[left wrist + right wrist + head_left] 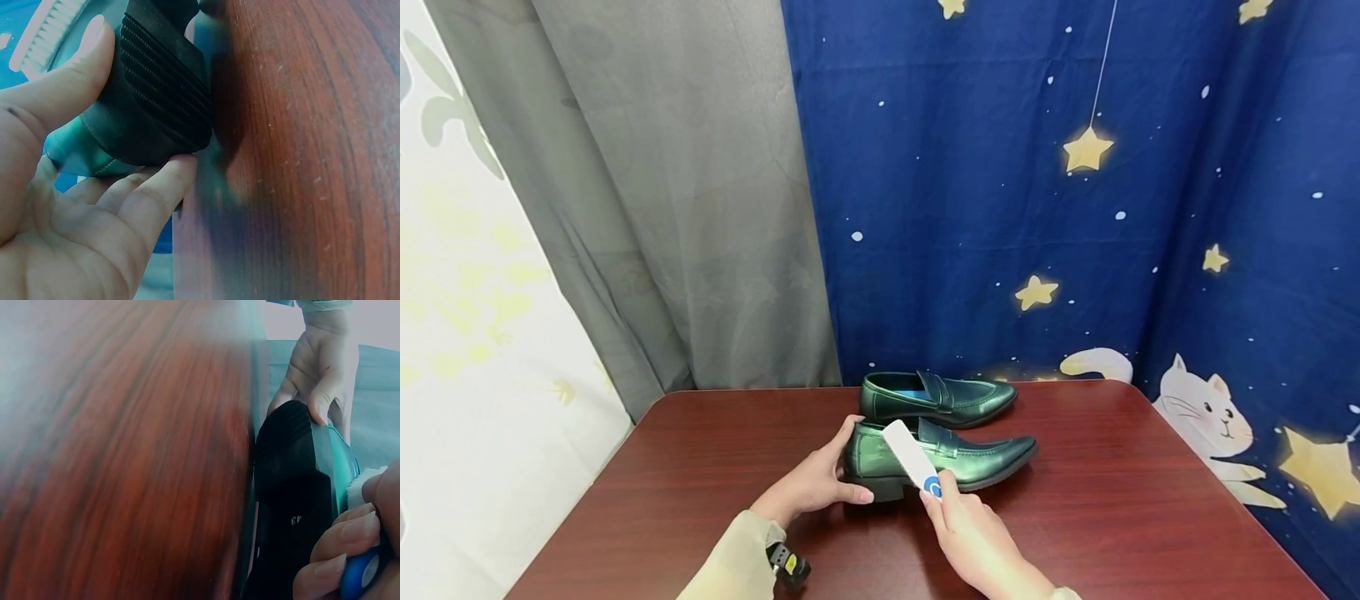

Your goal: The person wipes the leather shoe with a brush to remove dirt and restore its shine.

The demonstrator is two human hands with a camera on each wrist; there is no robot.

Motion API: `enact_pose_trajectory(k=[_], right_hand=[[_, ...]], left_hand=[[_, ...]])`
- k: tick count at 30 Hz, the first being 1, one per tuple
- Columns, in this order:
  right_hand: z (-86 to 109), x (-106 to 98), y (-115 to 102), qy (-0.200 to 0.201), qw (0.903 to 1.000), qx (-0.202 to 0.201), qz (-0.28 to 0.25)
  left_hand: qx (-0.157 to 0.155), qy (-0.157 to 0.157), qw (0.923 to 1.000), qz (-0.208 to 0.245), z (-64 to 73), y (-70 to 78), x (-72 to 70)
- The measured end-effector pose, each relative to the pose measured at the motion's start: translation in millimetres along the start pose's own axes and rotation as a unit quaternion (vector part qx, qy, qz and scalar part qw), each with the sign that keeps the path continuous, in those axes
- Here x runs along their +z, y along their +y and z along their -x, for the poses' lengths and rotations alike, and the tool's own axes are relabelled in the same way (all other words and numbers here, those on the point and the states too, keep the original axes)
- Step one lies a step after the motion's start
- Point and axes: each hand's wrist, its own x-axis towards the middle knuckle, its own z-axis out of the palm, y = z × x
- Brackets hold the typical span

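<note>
A dark green loafer (992, 463) is nearer to me on the table, toe to the right. My left hand (816, 482) grips its heel, thumb on the near side and other fingers around the back. In the left wrist view the ridged black heel (165, 81) lies between thumb and fingers. My right hand (973, 533) holds a white brush (908, 452) by its blue-marked end. The brush's white bristles (361, 487) are against the shoe's near side. The black sole (290, 519), marked 43, shows in the right wrist view, so the shoe is tilted.
The second green loafer (970, 398) stands just behind the first, toe also to the right, near the back edge of the reddish-brown table (722, 433). Behind the table hang a grey curtain (700, 208) and a blue star-patterned curtain (970, 192).
</note>
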Motion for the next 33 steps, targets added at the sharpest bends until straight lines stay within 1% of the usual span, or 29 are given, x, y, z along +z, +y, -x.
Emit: enact_pose_trajectory(k=[5,10,13,16,20,23,29,33], right_hand=[[-4.7,4.3,-6.1,-0.010,1.0000,0.001,-0.001],[-9.8,8.4,-11.9,-0.023,0.9996,0.000,-0.017],[-11.7,11.4,-14.9,-0.020,0.9995,-0.009,-0.022],[-13.4,14.1,-18.2,-0.019,0.9995,-0.014,-0.020],[-16.2,17.1,-22.7,-0.032,0.9993,-0.011,-0.018],[-18.2,19.0,-25.9,-0.042,0.9989,-0.008,-0.017],[-20.8,23.3,-31.0,-0.033,0.9992,-0.017,-0.017],[-23.1,24.9,-35.3,-0.039,0.9991,-0.014,-0.011]], left_hand=[[0.000,0.003,1.0000,-0.004,-0.1,0.3,-0.9],[-0.005,0.007,0.9999,-0.007,0.0,1.1,-1.4],[-0.001,0.006,1.0000,-0.001,-0.2,1.3,-0.8],[0.010,0.003,0.9999,0.009,-0.5,1.0,0.1],[0.014,0.004,0.9999,0.008,-0.5,-1.2,1.0],[0.012,0.009,0.9999,-0.002,-0.3,-3.3,1.8],[0.020,0.017,0.9997,-0.002,-1.9,-4.4,4.1],[0.019,0.018,0.9996,0.005,-2.3,-5.8,4.2]])
